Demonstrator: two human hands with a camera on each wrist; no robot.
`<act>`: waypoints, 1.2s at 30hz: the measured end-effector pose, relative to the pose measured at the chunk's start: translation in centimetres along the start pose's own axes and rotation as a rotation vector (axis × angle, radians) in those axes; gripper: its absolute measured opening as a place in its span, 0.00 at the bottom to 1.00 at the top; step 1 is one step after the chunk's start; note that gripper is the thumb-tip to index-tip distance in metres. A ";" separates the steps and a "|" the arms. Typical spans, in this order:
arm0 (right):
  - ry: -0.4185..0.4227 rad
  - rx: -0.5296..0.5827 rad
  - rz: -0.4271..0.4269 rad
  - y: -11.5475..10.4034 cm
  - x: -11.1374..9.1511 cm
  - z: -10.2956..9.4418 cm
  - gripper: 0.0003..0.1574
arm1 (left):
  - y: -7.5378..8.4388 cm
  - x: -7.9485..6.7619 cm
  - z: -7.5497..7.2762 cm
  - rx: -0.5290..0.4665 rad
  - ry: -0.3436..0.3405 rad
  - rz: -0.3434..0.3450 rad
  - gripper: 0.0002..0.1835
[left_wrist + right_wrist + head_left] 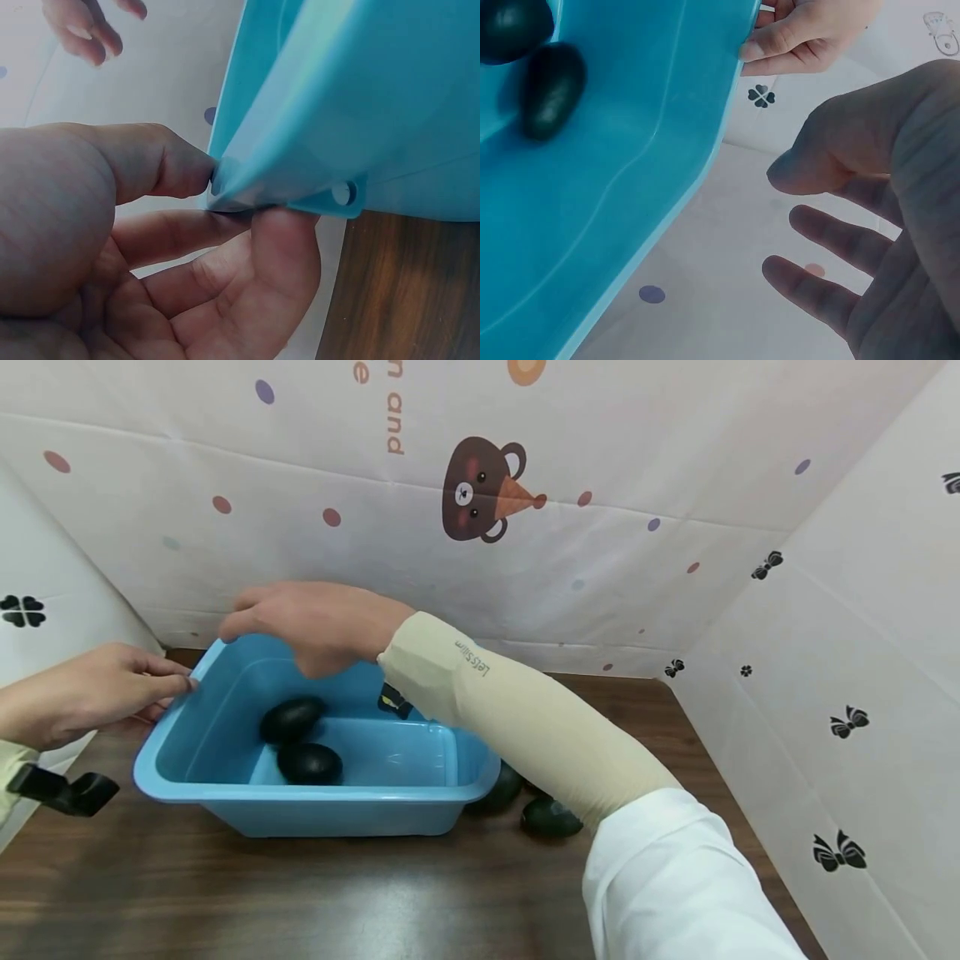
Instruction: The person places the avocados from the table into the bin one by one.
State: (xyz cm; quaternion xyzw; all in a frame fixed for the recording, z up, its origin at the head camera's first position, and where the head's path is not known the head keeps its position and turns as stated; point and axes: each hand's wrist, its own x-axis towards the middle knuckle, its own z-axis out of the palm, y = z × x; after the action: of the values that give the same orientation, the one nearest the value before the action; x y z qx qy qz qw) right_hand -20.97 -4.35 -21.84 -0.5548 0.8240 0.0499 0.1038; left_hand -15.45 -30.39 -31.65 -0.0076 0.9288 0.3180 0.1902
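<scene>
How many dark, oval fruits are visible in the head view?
At least 4: one dark, oval fruit and another inside the blue plastic basin; a third partly hidden by its right end; a fourth on the brown wooden table. The beige right sleeve may hide more.

White walls (637,460) with printed motifs, brown wood-grain tabletop (360,893)

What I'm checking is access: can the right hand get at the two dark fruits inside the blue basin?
Probably yes: the right hand is empty near the blue basin, whose open top leaves the dark fruits uncovered.
</scene>
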 end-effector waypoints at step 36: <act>0.166 -0.019 0.105 3.3 -10.4 2.8 0.35 | -1.1 0.6 0.4 -0.014 0.035 0.022 0.35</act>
State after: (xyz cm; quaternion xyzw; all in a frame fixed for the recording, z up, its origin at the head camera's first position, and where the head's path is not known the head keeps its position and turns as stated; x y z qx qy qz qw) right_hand -19.91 6.87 -22.33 -0.5141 0.8571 0.0170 0.0271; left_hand -15.72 -30.98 -32.81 -0.0043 0.9297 0.3265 0.1703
